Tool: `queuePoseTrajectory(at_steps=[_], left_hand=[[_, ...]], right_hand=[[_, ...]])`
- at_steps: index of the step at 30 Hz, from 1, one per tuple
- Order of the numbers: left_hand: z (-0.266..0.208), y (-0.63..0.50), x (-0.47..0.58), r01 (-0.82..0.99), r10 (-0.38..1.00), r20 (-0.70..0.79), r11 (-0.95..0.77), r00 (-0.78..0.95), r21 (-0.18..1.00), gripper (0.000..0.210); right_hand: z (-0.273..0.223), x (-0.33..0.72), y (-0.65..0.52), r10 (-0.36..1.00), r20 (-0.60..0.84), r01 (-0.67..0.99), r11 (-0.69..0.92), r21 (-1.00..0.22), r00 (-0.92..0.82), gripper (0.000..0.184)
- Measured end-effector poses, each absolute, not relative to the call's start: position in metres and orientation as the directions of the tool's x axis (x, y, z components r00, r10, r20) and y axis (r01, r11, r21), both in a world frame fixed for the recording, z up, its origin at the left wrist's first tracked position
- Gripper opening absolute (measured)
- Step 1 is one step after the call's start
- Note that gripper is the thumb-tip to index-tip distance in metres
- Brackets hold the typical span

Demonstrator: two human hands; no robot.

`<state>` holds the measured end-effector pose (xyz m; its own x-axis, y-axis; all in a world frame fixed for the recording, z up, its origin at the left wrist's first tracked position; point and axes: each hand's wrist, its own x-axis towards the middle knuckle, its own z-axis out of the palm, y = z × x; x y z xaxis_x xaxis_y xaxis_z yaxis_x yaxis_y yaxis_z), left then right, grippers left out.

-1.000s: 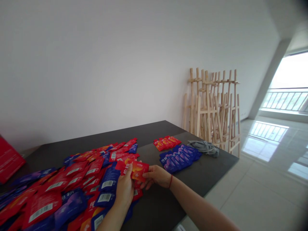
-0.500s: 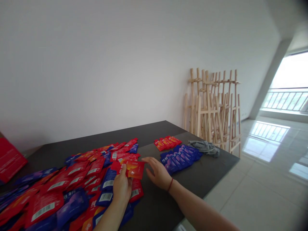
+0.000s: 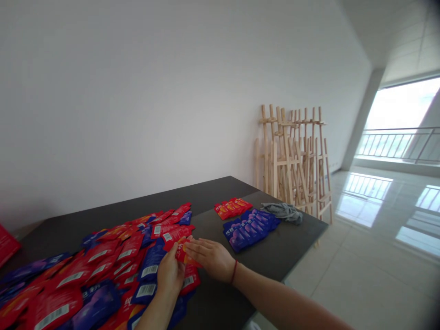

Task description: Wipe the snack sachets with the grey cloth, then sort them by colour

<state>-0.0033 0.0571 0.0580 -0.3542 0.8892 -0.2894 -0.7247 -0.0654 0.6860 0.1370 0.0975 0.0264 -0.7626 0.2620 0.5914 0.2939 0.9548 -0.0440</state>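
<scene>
My left hand [image 3: 171, 271] is closed on a red and orange packet [image 3: 181, 253], with the thumb on top. Laid across that packet's right part is my right hand [image 3: 217, 261], its fingers stretched out flat and covering some of the print. Below and left of both hands spreads a loose heap of red packets [image 3: 72, 270] and blue-purple packets [image 3: 99, 300], many with barcodes up. Beyond my right hand, several blue-purple packets [image 3: 252, 228] overlap in a fanned row. Behind them is a smaller overlapping row of red packets [image 3: 233, 208].
A crumpled grey cloth [image 3: 282, 212] lies near the right edge of the dark table [image 3: 220, 293]. Part of a red box or bag [image 3: 7, 245] shows at the far left. Wooden easels [image 3: 292, 160] lean by the white wall, beside a shiny tiled floor [image 3: 357, 261].
My right hand has moved left onto the packet and now covers its right part. The left hand keeps its hold. The whole view has turned slightly to the right.
</scene>
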Motion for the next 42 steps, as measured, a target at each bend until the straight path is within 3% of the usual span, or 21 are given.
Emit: queuePoseTrajectory(at_steps=[13,17,21,29,37,42], left_hand=[[0.045,0.062,-0.008,-0.662,0.902,-0.174,-0.149,-0.396,0.735,0.025],[0.045,0.064,-0.01,-0.625,0.872,-0.139,-0.217,-0.47,0.75,0.026],[0.044,0.063,-0.009,-0.586,0.893,-0.076,-0.224,-0.443,0.779,0.029],[0.041,0.063,-0.011,-0.553,0.898,-0.065,-0.209,-0.435,0.807,0.029],[0.041,0.062,-0.011,-0.552,0.897,-0.064,-0.211,-0.436,0.807,0.031],[0.041,0.064,-0.011,-0.55,0.894,-0.068,-0.211,-0.442,0.808,0.03]], right_hand=[[0.028,0.17,0.103,0.168,0.587,0.256,0.964,0.069,-0.792,0.042],[0.037,0.181,0.132,0.347,0.547,0.451,0.89,0.063,-0.761,0.046],[0.054,0.178,0.185,0.662,0.347,0.735,0.662,0.145,-0.665,0.045],[0.05,0.16,0.259,0.783,0.231,0.816,0.551,0.176,-0.578,0.028],[0.037,0.165,0.27,0.824,0.06,0.819,0.547,0.173,-0.563,0.034],[0.039,0.164,0.268,0.841,0.042,0.834,0.528,0.161,-0.54,0.033]])
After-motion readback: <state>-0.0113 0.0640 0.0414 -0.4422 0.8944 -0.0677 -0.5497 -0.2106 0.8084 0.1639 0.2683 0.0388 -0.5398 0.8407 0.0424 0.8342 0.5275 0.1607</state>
